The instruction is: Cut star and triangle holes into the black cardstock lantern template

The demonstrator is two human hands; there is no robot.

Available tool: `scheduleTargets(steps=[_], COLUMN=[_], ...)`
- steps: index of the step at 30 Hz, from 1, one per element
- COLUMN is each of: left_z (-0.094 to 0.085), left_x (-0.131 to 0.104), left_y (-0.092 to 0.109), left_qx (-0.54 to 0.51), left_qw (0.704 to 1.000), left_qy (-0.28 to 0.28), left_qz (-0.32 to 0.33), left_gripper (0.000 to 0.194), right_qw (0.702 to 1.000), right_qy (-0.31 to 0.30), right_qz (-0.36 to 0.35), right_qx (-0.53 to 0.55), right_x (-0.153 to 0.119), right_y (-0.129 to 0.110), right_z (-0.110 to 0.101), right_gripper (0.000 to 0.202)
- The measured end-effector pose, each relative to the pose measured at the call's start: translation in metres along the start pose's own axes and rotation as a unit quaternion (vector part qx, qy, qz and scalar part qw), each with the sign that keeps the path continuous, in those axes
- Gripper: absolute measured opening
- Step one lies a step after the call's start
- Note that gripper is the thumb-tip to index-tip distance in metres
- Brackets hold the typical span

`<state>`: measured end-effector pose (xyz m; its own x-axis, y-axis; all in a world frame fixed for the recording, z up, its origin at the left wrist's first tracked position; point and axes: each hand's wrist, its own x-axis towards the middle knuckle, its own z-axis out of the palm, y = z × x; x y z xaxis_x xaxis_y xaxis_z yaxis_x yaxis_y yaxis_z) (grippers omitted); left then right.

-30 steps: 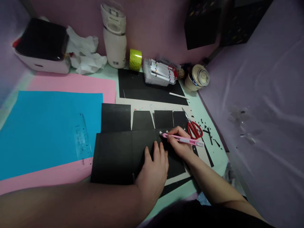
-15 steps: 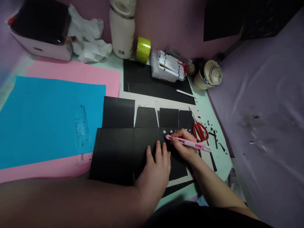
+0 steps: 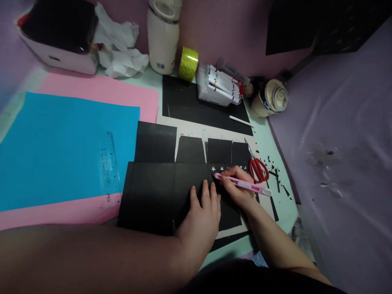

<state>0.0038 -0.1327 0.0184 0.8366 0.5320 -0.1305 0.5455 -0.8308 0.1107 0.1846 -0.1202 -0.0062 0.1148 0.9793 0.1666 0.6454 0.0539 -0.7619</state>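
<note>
My right hand (image 3: 237, 190) grips a pink craft knife (image 3: 245, 183), its tip down on a black paper sheet (image 3: 153, 192) with flaps cut along its far edge. Small star-shaped holes (image 3: 221, 168) show white just beyond the knife tip. My left hand (image 3: 200, 218) lies flat on the black sheet, fingers spread, right beside the knife tip and touching the paper.
Red scissors (image 3: 258, 167) and black scraps lie right of the knife. A blue sheet (image 3: 61, 143) with a clear ruler (image 3: 108, 163) covers pink paper on the left. Behind are a marker box (image 3: 219, 85), yellow tape (image 3: 188, 64), a white bottle (image 3: 163, 34) and tape rolls (image 3: 271, 98).
The view has shifted a little, so everything sits lower and further right in frame. Both hands keep the same pose on the black sheet, the knife tip staying near the star holes.
</note>
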Motion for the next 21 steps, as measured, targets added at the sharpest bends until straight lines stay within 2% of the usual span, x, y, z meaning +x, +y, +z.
scheduleTargets(steps=[3, 7, 14, 21], left_z=[0.0044, 0.0077, 0.0077, 0.0017], left_x=[-0.0021, -0.0038, -0.0032, -0.0033], left_y=[0.0026, 0.0046, 0.0043, 0.0034], left_qx=[0.03, 0.045, 0.042, 0.029], left_qw=[0.998, 0.996, 0.995, 0.996], left_qy=[0.047, 0.076, 0.084, 0.077], left_qz=[-0.015, -0.027, -0.028, -0.033], left_gripper=[0.047, 0.046, 0.047, 0.044], right_qw=[1.0, 0.999, 0.997, 0.985], right_qy=[0.002, 0.001, 0.009, -0.001], right_qz=[-0.017, -0.036, -0.071, -0.167], right_qx=[0.007, 0.026, 0.023, -0.03], right_x=[0.0001, 0.0009, 0.0014, -0.0003], right_y=[-0.0014, -0.0029, -0.0011, -0.0064], right_z=[0.0, 0.0009, 0.0029, 0.0042], right_gripper=[0.007, 0.006, 0.007, 0.013])
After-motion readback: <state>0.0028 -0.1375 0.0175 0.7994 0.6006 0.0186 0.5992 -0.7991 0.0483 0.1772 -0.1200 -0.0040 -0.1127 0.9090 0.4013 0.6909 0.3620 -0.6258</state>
